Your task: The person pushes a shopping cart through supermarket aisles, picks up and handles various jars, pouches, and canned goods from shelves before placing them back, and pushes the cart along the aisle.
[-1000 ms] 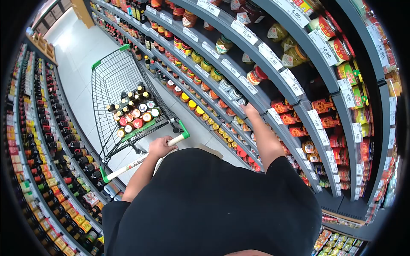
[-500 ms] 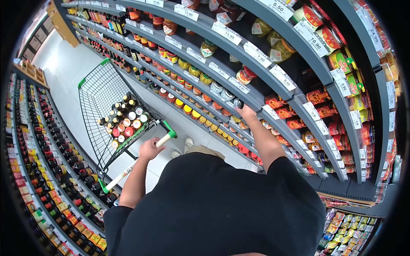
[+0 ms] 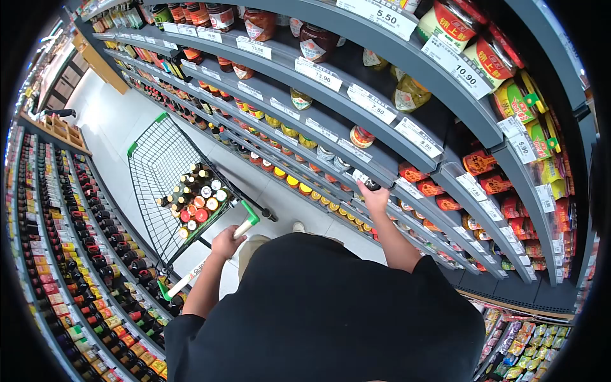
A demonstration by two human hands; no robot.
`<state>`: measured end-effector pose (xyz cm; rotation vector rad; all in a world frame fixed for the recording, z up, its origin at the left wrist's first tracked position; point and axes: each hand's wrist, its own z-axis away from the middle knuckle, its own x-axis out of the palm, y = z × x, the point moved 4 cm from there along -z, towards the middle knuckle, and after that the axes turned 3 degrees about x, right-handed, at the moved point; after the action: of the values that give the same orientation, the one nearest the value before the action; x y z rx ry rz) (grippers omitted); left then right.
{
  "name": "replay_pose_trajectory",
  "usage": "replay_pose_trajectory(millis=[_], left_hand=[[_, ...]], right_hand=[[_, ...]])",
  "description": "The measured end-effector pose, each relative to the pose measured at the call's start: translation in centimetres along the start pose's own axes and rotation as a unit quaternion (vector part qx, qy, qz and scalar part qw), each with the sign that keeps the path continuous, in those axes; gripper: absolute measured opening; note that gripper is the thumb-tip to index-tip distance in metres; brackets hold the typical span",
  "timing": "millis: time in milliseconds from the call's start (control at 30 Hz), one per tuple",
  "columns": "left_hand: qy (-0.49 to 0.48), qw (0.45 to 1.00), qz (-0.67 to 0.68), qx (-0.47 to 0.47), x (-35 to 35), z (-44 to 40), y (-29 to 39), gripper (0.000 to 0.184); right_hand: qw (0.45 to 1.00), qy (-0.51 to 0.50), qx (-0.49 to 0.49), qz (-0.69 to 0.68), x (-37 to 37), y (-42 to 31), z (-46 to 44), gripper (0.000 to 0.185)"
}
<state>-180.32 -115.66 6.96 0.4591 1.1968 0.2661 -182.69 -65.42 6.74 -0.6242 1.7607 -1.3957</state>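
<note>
A dark-topped jar (image 3: pixel 371 185) sits in the right hand (image 3: pixel 376 199) — fingers wrapped round it — near the front edge of a grey shelf (image 3: pixel 383 167) and beside silver-topped jars (image 3: pixel 325 154). The left hand (image 3: pixel 226 243) grips the white cart handle (image 3: pixel 243 228), near its green right end. Beyond it, dark bottles (image 3: pixel 199 172) and lidded jars (image 3: pixel 200 202) crowd the handle end of the wire shopping cart (image 3: pixel 141 167).

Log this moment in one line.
left hand: gripping handle | right hand: holding dark item near shelf | cart: bottles, jars
</note>
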Motion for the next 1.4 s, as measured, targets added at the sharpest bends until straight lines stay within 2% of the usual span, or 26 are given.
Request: replay_pose_trajectory(millis=[33,67,133,167,200,267,300,367,500,567,600,633,700,733,767,833,867,967,1000,1033,1100,1200,1267,1300,1367,1400], left_hand=[[0.075,0.997,0.006,0.030,-0.2,0.5,1.1,0.059],[0.149,0.986,-0.017,0.072,-1.0,0.6,3.3,0.070],[0.186,0.972,0.048,0.134,-3.1,-0.4,8.5,0.071],[0.159,0.969,0.078,0.171,-3.8,-1.1,10.7,0.073],[0.047,0.967,0.202,0.149,-3.9,-2.4,12.4,0.077],[-0.063,0.915,0.374,0.140,-4.8,-4.0,16.2,0.083],[-0.066,0.917,0.367,0.139,-5.9,-4.4,17.7,0.083],[-0.167,0.857,0.453,0.179,-7.2,-5.2,20.7,0.087],[-0.151,0.836,0.433,0.302,-8.6,-6.2,21.8,0.085],[-0.195,0.808,0.534,0.156,-9.3,-6.0,21.1,0.077],[-0.187,0.797,0.559,0.132,-9.4,-5.9,21.3,0.070],[-0.200,0.816,0.534,0.099,-9.8,-5.8,21.4,0.070],[-0.197,0.827,0.510,0.131,-9.5,-6.1,21.9,0.071],[-0.200,0.831,0.491,0.168,-9.2,-6.3,22.2,0.072],[-0.207,0.828,0.492,0.170,-9.0,-6.4,22.5,0.072],[-0.154,0.910,0.251,0.290,-8.7,-6.7,23.8,0.073],[-0.158,0.915,0.218,0.301,-8.6,-6.7,24.2,0.074],[-0.198,0.882,0.298,0.308,-7.4,-7.4,23.8,0.075],[-0.189,0.904,0.252,0.289,-7.3,-7.5,23.0,0.073],[-0.189,0.904,0.255,0.287,-7.3,-7.7,22.2,0.073],[-0.164,0.936,0.102,0.295,-6.3,-8.6,19.1,0.067],[-0.124,0.953,0.034,0.274,-2.2,-9.2,10.6,0.063],[-0.115,0.943,-0.204,0.237,0.1,-8.5,5.0,0.061],[-0.115,0.944,-0.202,0.235,0.4,-7.7,3.8,0.061],[-0.033,0.957,-0.042,0.284,0.1,-6.7,3.1,0.064],[-0.006,0.955,-0.040,0.294,0.4,-6.7,2.9,0.065]], right_hand=[[1.000,0.002,0.012,0.001,0.2,0.4,0.9,0.051],[0.991,0.003,0.098,-0.094,0.9,0.6,1.8,0.055],[0.955,-0.032,0.219,-0.196,2.0,-0.2,3.9,0.064],[0.939,-0.063,0.245,-0.234,2.8,-2.8,5.0,0.060],[0.931,-0.122,0.248,-0.240,3.4,-4.8,5.4,0.058],[0.916,-0.180,0.253,-0.253,4.8,-8.4,6.1,0.056],[0.905,-0.244,0.234,-0.259,5.9,-10.7,6.5,0.056],[0.892,-0.331,0.181,-0.249,7.6,-14.5,7.3,0.053],[0.871,-0.366,0.214,-0.248,8.9,-17.4,7.8,0.050],[0.742,-0.431,0.333,-0.390,8.6,-18.1,7.6,0.069],[0.774,-0.419,0.322,-0.349,8.6,-17.7,7.5,0.080],[0.781,-0.409,0.316,-0.351,8.4,-18.0,7.4,0.080],[0.788,-0.408,0.350,-0.300,7.7,-18.1,8.0,0.076],[0.749,-0.435,0.375,-0.329,7.7,-18.0,8.2,0.071],[0.753,-0.428,0.376,-0.329,7.9,-17.2,8.4,0.071],[0.755,-0.419,0.400,-0.308,8.6,-14.6,9.2,0.067],[0.747,-0.383,0.422,-0.343,8.7,-13.3,9.2,0.063],[0.748,-0.333,0.444,-0.364,7.8,-11.8,9.4,0.061],[0.759,-0.267,0.470,-0.363,7.1,-11.3,9.3,0.064],[0.778,-0.232,0.445,-0.377,6.8,-9.2,9.0,0.066],[0.854,-0.114,0.381,-0.334,4.7,-7.6,7.7,0.068],[0.926,0.032,0.293,-0.237,1.8,-3.6,5.0,0.071],[0.943,0.062,0.248,-0.214,1.1,-0.4,3.2,0.069],[0.952,0.078,0.239,-0.172,0.7,0.2,2.6,0.068],[0.961,0.089,0.228,-0.127,0.8,1.5,1.4,0.067],[0.982,0.127,0.135,-0.050,0.7,1.4,0.8,0.062]])
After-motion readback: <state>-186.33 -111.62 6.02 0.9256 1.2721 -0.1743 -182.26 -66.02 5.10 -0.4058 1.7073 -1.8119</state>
